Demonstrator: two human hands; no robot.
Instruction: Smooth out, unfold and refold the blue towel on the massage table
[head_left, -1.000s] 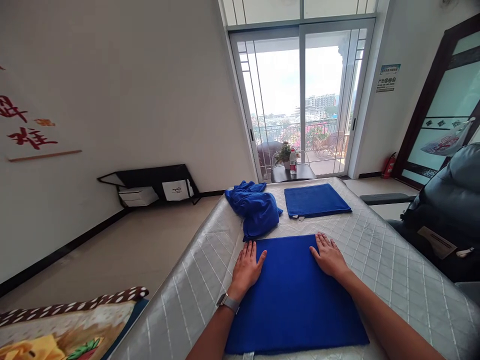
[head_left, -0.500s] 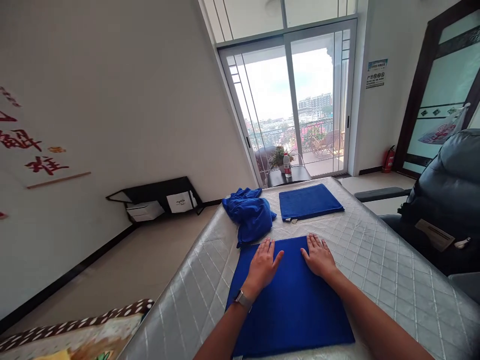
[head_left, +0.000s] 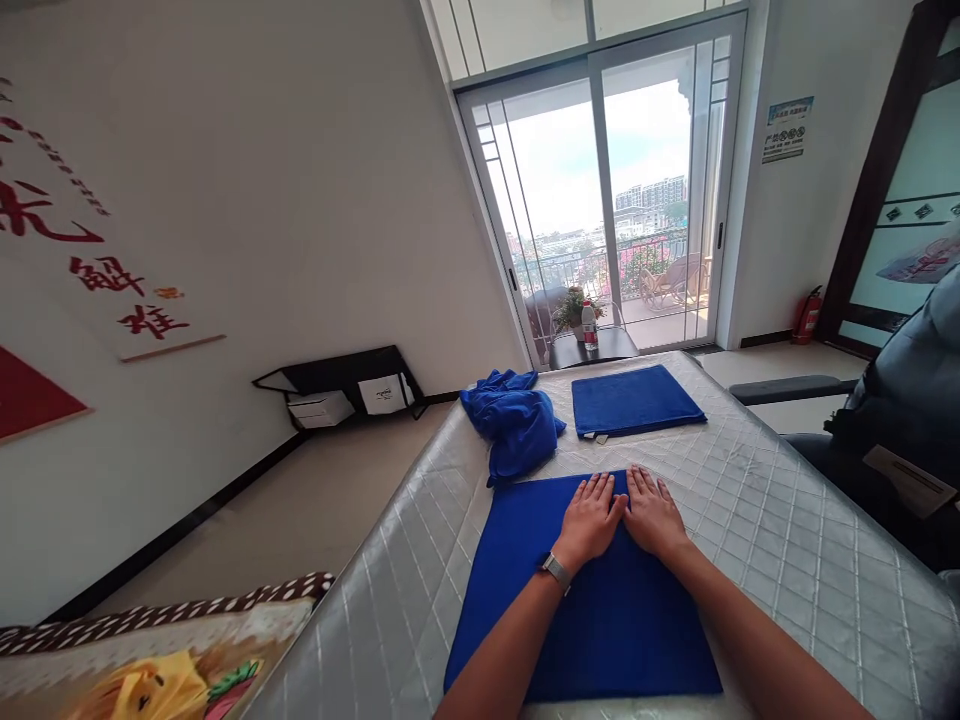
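Observation:
A blue cloth point(head_left: 517, 580), folded into a flat rectangle, lies on the silvery quilted mattress point(head_left: 780, 540) in front of me. My left hand point(head_left: 592, 518) rests flat near its far edge, fingers stretched out. Close beside it, my right hand point(head_left: 654, 510) is also flat on the cloth, at its far right corner; the two thumbs are at or nearly at touching. Beyond the hands, a second blue folded cloth point(head_left: 637, 400) lies flat. To its left sits a crumpled blue cloth point(head_left: 514, 420) in a loose heap.
A small dark table point(head_left: 600, 350) with a plant and a bottle point(head_left: 589, 328) stands past the mattress, before the sliding glass door point(head_left: 600, 200). At right is a dark padded chair point(head_left: 915, 370). A black rack point(head_left: 345, 385) is by the left wall, patterned bedding point(head_left: 172, 660) at lower left.
My left hand has slid right across the cloth to lie beside the right hand. My right hand stays near the far right corner. The view has turned slightly left.

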